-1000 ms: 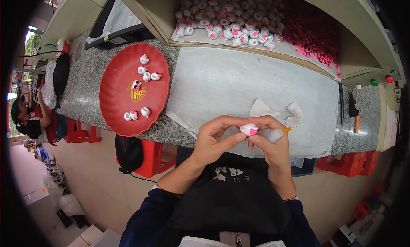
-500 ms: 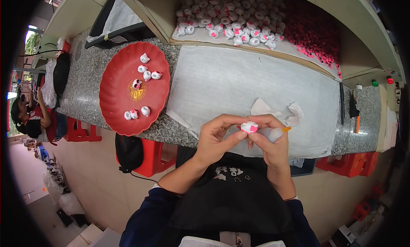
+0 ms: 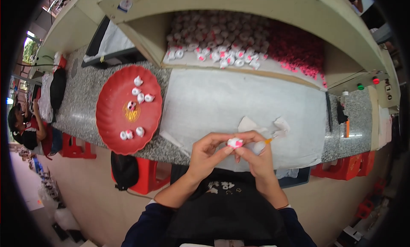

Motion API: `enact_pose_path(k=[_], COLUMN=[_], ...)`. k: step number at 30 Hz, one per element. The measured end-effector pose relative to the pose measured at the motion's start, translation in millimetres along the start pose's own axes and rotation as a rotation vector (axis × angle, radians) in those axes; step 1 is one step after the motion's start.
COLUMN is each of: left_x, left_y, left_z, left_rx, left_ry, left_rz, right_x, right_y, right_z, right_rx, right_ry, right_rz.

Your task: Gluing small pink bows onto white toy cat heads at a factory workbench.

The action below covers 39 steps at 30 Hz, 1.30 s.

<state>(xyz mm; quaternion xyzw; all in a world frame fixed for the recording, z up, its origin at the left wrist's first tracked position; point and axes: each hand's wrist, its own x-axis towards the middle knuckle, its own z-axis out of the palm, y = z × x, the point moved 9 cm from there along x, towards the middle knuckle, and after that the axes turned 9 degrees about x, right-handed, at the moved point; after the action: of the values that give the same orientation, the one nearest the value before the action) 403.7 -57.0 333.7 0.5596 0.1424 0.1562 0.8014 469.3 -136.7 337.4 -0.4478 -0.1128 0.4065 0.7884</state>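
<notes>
Between the fingertips of my left hand (image 3: pixel 204 156) and my right hand (image 3: pixel 261 160) is a small white-and-pink toy head (image 3: pixel 235 143). Thumbs press it from below and the forefingers meet it from above. A translucent squeeze bottle (image 3: pixel 259 148) with an orange tip is also tucked in my right hand, its tip pointing right. Both hands are over a white paper sheet (image 3: pixel 205 104) near the bench's front edge. Torn white scraps (image 3: pixel 247 124) lie just beyond my right hand.
A red scalloped tray (image 3: pixel 106 108) with several small white heads stands at the left. Under a shelf at the back are heaped white heads (image 3: pixel 222 35) and small pink parts (image 3: pixel 294 50). An orange-handled tool (image 3: pixel 347 128) lies at the right. A person (image 3: pixel 32 123) sits far left.
The whole view has shifted, so the bench appears lower and slightly left. Both hands keep hold of the toy head, and the bottle stays in my right hand.
</notes>
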Motion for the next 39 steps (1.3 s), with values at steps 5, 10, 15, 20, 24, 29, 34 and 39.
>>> enact_pose_path(k=[5, 10, 15, 20, 24, 29, 34, 39], left_x=[-4, -9, -3, -1, -12, -15, -4, 0], left_y=[7, 15, 13, 11, 16, 19, 6, 8], left_z=[0, -2, 7, 6, -7, -6, -1, 6], left_rx=[-0.086, -0.095, -0.122, -0.053, -0.039, 0.051, 0.005, -0.107], left_ry=[-0.038, -0.051, -0.032, -0.062, -0.052, -0.037, 0.007, -0.026], left_rz=[0.098, 0.174, 0.169, 0.156, 0.195, 0.249, 0.073, 0.054], right_x=[-5, -7, -9, -11, -15, -20, -14, -8], right_y=[3, 3, -8, -4, 0, 7, -7, -9], right_z=[8, 18, 11, 10, 25, 28, 13, 6], right_rx=[0.057, 0.024, 0.020, 0.058, 0.064, 0.070, 0.065, 0.059], right_ry=[-0.106, -0.185, -0.190, -0.241, -0.275, -0.326, -0.144, -0.089], right_rz=[0.057, 0.037, 0.011, 0.083, 0.087, 0.102, 0.083, 0.026])
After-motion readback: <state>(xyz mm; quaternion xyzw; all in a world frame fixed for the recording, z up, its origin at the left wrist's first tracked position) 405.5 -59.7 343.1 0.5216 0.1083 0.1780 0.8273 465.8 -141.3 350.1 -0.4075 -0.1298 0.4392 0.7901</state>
